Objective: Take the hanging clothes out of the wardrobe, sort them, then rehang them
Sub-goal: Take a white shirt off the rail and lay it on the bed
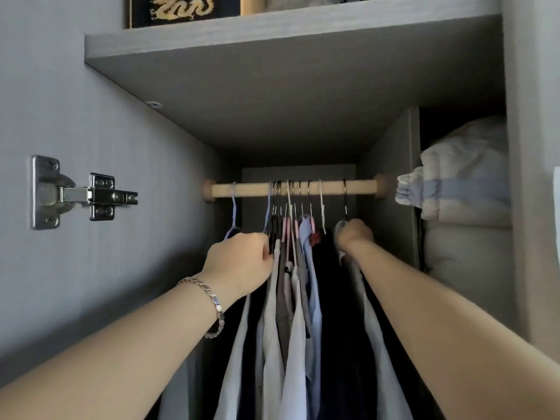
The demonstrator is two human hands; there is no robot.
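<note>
Many clothes (295, 313) hang close together on the wooden rod (248, 189) inside the wardrobe (151, 131), and none is seen lying outside it. The left hand (242, 259) is curled around the packed hangers (286, 231) at the left end of the row. The right hand (354, 234) grasps a single black hanger (345, 201) with a pale shirt (381, 359), apart at the right. I judge that the taking-out is only beginning and that sorting and rehanging remain, though a late rehanging step would look similar.

I see a matt pale wooden rail (303, 189) at twelve o'clock, smooth cloth shirts (295, 328) at six, a glossy metal hinge (91, 194) at nine, and my shiny metal bracelet (216, 304) at seven.
</note>
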